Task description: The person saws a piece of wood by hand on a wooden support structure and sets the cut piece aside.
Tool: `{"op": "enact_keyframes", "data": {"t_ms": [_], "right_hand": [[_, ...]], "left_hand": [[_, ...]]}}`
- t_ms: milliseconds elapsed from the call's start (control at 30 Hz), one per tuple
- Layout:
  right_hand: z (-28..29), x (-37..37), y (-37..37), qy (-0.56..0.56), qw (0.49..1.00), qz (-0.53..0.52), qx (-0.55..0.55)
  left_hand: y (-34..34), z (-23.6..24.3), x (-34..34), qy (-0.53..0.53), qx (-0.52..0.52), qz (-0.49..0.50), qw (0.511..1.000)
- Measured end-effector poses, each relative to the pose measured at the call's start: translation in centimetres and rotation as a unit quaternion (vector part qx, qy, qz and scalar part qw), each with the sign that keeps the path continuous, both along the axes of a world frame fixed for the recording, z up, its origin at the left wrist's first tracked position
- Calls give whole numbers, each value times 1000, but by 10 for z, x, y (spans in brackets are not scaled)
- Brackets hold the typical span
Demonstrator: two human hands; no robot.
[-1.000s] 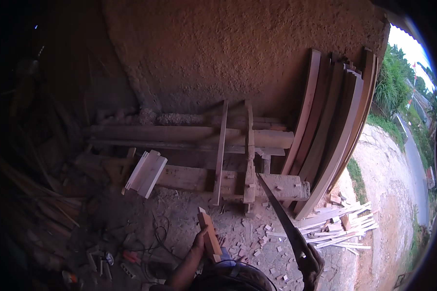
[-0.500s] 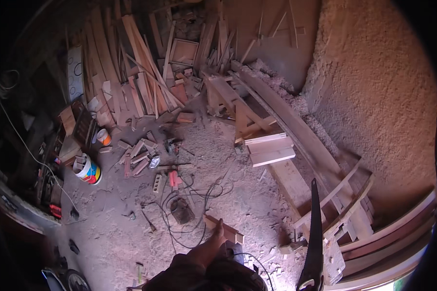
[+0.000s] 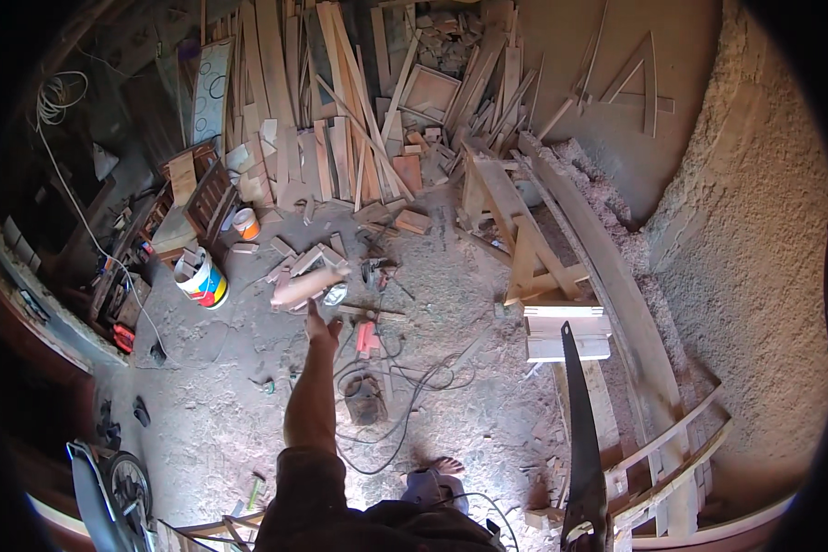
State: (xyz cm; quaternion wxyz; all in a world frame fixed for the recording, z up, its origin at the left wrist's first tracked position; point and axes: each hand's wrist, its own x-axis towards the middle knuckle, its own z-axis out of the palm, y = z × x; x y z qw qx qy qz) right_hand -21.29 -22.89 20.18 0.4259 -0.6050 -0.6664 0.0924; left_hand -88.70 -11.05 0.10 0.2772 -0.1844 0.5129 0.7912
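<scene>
Wood block (image 3: 307,288), one, pale, blurred: just beyond the left hand's fingertips, over or among the small offcuts (image 3: 283,248) on the floor; contact cannot be told. Long axis slantwise, right end farther from the person, crossing the line of the forearm.
Left hand (image 3: 323,327), nearer: outstretched, thumb spread, fingers open.
Right hand (image 3: 579,536), well apart: mostly cut off at the lower edge, fingers apparently closed on the handle of the saw (image 3: 584,442), blade pointing away.
</scene>
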Motion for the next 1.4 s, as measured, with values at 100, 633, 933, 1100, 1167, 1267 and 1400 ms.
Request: {"op": "enact_keyframes", "data": {"t_ms": [100,633,933,1100,1167,1267,1400], "right_hand": [[-1,3,3,6,1000,22,21],[-3,14,-46,62,970,-234,3],[12,-12,-70,330,847,-417,16],[12,-22,-90,272,810,-519,-15],[11,-24,-105,318,794,-517,-9],[10,-23,-126,361,768,-526,-62],[-7,-3,-125,233,859,-447,-85]], "left_hand": [[37,-19,18,73,-98,-135,983],[245,-15,394,743,-100,-529,397],[299,-58,419,832,-113,-526,139],[316,-89,408,818,-87,-540,180],[308,-76,419,838,-67,-508,189],[275,-1,453,715,-24,-637,287],[257,24,463,654,106,-643,383]]}}
